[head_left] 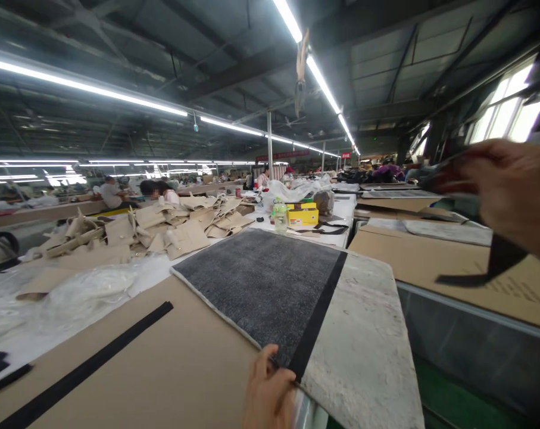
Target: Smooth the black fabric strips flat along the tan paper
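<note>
One left hand [270, 390], nearest on my feed, pinches the near edge of a dark cloth [261, 280] lying on a pale board [363, 333]; black strip [321, 310] along the cloth's right side. Right hand [520, 199] raised, blurred, closed on a dark item [448, 173] I can't identify. Beyond: bottle [280, 217], yellow box [302, 214].

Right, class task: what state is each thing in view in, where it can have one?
Dark panel: flat on pale board
Black strip on brown sheet: straight
Bottle: upright
Yellow box: open or shut unclear
Brown pieces: heaped
Plastic sheeting: crumpled
Ceiling lights: lit
Left hand: touching the panel's near edge
Right hand: raised, blurred, grip unclear
</note>
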Motion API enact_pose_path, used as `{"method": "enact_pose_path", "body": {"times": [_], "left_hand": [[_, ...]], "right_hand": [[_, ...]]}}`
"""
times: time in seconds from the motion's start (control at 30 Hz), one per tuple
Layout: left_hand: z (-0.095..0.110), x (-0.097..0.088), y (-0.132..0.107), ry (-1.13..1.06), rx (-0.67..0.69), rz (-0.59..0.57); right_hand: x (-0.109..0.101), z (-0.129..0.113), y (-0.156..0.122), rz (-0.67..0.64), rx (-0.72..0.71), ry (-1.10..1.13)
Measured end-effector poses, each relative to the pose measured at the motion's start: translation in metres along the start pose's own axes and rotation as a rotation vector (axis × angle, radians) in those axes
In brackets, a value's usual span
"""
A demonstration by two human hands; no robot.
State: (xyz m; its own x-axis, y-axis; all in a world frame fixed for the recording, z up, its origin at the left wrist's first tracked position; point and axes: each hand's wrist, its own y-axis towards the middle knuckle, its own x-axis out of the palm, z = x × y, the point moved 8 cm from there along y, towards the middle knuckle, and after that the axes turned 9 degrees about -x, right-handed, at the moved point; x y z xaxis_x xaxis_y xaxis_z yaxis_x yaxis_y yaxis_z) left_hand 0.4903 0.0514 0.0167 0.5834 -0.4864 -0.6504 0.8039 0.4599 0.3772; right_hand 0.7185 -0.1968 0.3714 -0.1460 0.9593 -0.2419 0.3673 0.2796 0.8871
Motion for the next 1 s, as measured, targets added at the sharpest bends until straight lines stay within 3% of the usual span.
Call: {"method": "enact_pose_path", "body": {"times": [0.03, 0.13, 0.23, 0.37, 0.5, 0.67, 0.87, 0.93, 1.0], "left_hand": [[-0.005, -0.011, 0.001, -0.095, -0.103, 0.047], [-0.007, -0.044, -0.003, -0.438, -0.337, 0.052], [0.011, -0.088, -0.016, -0.761, -0.398, 0.029], [0.014, -0.154, -0.045, -0.859, -0.497, 0.192], [-0.008, -0.204, -0.093, -0.808, -0.636, 0.385], [-0.033, -0.243, -0.153, -0.755, -0.702, 0.514], [-0.050, -0.277, -0.214, -0.724, -0.788, 0.627], [-0.051, -0.287, -0.232, -0.726, -0.814, 0.643], [-0.053, -0.296, -0.248, -0.743, -0.831, 0.668]], "right_hand": [[0.011, -0.008, -0.005, 0.027, 0.030, -0.056], [0.114, -0.039, -0.053, -0.344, 0.029, -0.055], [0.211, -0.091, -0.119, -0.541, -0.163, -0.056], [0.293, -0.154, -0.188, -0.681, -0.271, 0.074], [0.345, -0.203, -0.232, -0.776, -0.322, 0.256], [0.395, -0.249, -0.281, -1.005, -0.276, 0.488], [0.433, -0.271, -0.301, -1.089, -0.048, 0.709], [0.445, -0.283, -0.315, -1.244, 0.043, 0.846], [0.446, -0.302, -0.340, -1.533, 0.176, 1.072]]}}
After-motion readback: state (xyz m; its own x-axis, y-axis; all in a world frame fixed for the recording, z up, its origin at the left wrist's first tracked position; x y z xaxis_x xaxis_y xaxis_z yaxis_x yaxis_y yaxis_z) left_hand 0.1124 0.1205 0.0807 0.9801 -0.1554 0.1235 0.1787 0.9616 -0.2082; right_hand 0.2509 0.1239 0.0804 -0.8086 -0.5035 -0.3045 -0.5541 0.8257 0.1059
